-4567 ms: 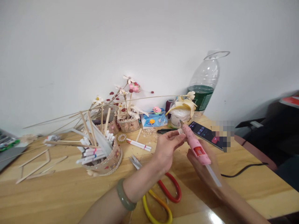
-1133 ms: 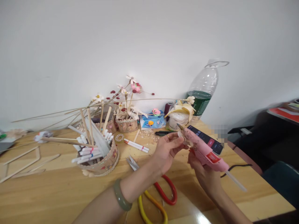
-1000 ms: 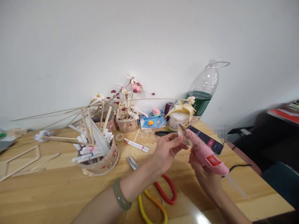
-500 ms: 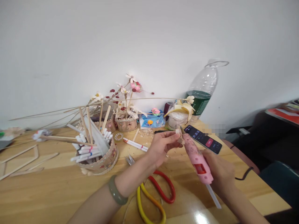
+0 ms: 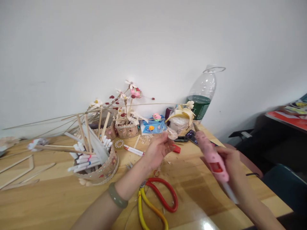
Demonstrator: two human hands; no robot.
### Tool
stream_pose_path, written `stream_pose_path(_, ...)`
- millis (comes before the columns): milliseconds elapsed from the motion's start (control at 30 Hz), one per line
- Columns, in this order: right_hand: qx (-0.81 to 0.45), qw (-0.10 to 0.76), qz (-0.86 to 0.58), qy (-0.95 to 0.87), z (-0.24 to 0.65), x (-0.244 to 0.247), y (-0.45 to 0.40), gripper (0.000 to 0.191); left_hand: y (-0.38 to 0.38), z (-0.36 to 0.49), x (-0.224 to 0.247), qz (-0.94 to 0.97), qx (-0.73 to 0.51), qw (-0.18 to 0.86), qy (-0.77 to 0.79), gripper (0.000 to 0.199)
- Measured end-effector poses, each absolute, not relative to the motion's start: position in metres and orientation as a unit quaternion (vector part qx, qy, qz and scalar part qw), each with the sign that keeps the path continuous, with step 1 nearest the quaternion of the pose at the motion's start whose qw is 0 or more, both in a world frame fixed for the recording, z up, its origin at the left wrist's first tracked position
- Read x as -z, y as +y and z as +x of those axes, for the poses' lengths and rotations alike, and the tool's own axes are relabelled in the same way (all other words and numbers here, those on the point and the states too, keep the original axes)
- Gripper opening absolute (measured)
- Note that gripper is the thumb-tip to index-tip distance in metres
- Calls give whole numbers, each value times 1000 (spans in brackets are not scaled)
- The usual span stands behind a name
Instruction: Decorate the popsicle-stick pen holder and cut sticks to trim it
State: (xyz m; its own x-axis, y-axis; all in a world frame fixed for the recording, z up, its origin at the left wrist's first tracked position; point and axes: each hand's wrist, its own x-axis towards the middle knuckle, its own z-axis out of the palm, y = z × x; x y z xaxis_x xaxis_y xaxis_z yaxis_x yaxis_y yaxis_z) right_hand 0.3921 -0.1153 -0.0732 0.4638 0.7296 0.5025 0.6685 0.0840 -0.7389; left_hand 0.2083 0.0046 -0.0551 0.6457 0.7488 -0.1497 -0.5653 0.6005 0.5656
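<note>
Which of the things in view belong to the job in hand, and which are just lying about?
Apparently in use:
Pink glue gun, in the right hand
Clear glue stick, jutting from its rear
Small pale piece, in the left hand

Lying about, neither hand holding them:
Scissors, though perhaps a tool for this work
Phone
Banana peel
Blue packet
Plastic bottle

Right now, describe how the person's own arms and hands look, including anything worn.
The left hand and right hand are gloveless, and no sleeves show. A smooth, rounded, grey-green bangle circles the left forearm; none shows on the right.
</note>
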Motion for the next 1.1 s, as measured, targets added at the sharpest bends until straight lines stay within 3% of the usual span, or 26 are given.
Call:
stream_pose_path(100,-149,600,-638,-459,384,57,-112,33,-3,215,58,246,-364,883,165,21)
stream_pose_path(200,-346,671,-549,-360,376,40,-109,45,-11,226,57,257,-358,886,143,33)
stream_pose_path(300,-604,664,-382,-222,373,30,-106,38,-16,237,54,275,-372,876,133,38)
stream_pose_path(367,-689,638,-301,-168,375,30,-107,32,-18,245,53,293,-395,861,133,38)
stream_pose_path(733,-827,526,-95,-176,380,58,-117,26,-25,248,52,461,-487,732,119,39)
stream_pose_path(1100,-840,496,-55,-213,375,66,-117,30,-48,240,49,521,-481,691,136,41)
